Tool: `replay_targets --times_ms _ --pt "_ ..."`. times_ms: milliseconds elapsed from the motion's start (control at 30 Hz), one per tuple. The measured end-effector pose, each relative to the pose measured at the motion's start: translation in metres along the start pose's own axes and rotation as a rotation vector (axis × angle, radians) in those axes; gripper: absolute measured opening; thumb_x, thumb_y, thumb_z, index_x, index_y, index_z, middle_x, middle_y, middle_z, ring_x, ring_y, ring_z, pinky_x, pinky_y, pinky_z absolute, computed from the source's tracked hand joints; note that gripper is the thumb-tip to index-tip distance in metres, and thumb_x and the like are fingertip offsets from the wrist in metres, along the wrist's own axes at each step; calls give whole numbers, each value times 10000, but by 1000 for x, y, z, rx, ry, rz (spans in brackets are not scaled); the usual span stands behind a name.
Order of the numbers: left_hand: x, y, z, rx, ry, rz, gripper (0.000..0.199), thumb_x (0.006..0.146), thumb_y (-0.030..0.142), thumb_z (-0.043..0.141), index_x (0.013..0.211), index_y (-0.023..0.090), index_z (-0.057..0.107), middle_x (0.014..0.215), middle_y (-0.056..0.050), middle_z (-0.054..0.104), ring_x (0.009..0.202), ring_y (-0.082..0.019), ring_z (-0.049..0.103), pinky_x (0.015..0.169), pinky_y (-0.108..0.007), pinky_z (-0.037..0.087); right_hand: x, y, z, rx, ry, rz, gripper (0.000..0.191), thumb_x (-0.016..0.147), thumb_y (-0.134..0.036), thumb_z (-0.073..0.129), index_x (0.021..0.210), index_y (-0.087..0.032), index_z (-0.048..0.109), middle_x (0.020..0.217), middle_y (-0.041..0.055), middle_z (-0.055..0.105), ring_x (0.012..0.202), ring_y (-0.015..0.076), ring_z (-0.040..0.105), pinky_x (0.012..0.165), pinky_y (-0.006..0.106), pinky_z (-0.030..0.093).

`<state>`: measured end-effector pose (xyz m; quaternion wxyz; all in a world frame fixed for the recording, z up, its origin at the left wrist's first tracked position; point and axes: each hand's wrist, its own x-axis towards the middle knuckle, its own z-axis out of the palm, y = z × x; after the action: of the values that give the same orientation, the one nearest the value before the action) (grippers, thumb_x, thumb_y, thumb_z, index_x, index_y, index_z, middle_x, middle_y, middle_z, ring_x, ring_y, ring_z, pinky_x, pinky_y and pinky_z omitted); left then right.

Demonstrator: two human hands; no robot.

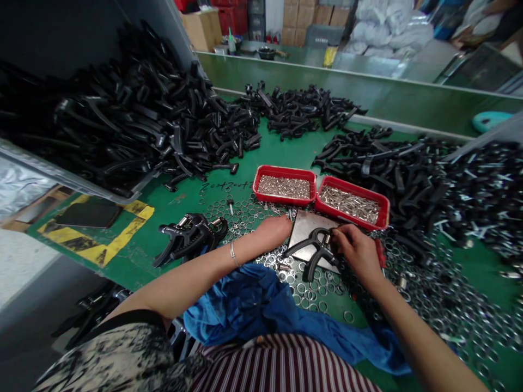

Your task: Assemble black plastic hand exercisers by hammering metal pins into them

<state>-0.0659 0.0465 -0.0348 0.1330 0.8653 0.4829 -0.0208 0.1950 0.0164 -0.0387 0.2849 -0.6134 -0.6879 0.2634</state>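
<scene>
A black hand grip with a metal spring lies over a flat metal plate. My right hand pinches its upper right end near the spring, thumb and fingers together. Just left of the plate, my left hand is closed, its fingertips at a small metal pin; whether it holds the pin is too small to tell. Beyond the hands stand a red tray of small metal pieces and a red tray of long pins.
Assembled black grips lie at the left. Metal rings spread across the green table. A large bin of black handles stands at the left, with more handle piles behind. A blue cloth lies at the front edge.
</scene>
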Motion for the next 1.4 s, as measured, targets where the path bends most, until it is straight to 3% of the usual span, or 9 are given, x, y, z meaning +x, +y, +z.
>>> replay_targets --times_ms 167,400,600,800,900,1000,1167,1267,1400 --pt "-17 -8 1 -117 66 -145 220 969 226 440 1012 93 610 934 -141 669 844 -237 659 782 -359 523 0 2 4 33 24 13 307 944 -509 507 938 -229 631 745 12 694 549 165 609 577 280 461" --pt "-40 -16 1 -184 164 -79 179 960 257 454 1045 177 590 1048 -80 624 919 -203 625 799 -308 508 -1 -5 -1 -452 -56 -201 263 1001 -370 403 968 -206 605 838 71 712 701 218 660 615 290 416" --pt "-26 -7 3 -97 120 -130 217 944 261 474 1063 153 621 1059 -109 642 960 -234 647 817 -331 522 -7 -8 -7 -734 -151 -349 285 1016 -313 366 1018 -198 626 864 78 718 740 230 682 556 285 380" --pt "-15 0 -3 -45 22 -141 216 883 89 442 965 101 642 964 -158 669 897 -245 666 795 -352 522 -27 9 -29 -519 -74 -273 342 998 -406 417 1237 -220 576 1153 99 692 991 247 667 748 331 503" --pt "-24 3 -16 -160 130 -128 186 912 147 440 987 129 610 946 -117 666 859 -214 644 780 -336 514 -47 22 -46 -657 40 -163 396 970 -495 437 1144 -177 596 1057 152 668 971 305 628 733 393 504" --pt "-28 17 -26 -421 247 -37 109 904 197 505 950 170 600 920 -56 666 851 -166 619 788 -287 502 -59 37 -52 -745 -10 -161 375 946 -528 461 952 -183 608 931 152 637 903 316 599 742 420 492" --pt "-9 53 -19 -535 194 69 165 931 260 513 929 173 653 942 -54 687 888 -165 628 812 -291 496 -53 52 -48 -487 -23 -91 294 905 -497 514 849 -211 555 854 106 617 827 277 596 725 402 489" --pt "2 64 -10 -399 169 22 205 934 292 514 907 158 666 931 -75 691 892 -203 636 817 -335 497 -56 46 -56 -274 -2 -16 309 869 -509 556 948 -211 542 826 72 633 702 234 606 640 363 491" --pt "7 68 -7 -241 124 -16 232 935 285 488 867 150 663 882 -89 692 833 -220 645 753 -347 497 -74 20 -71 -87 -107 121 422 927 -503 501 1252 -233 505 739 17 680 502 192 592 521 323 482"
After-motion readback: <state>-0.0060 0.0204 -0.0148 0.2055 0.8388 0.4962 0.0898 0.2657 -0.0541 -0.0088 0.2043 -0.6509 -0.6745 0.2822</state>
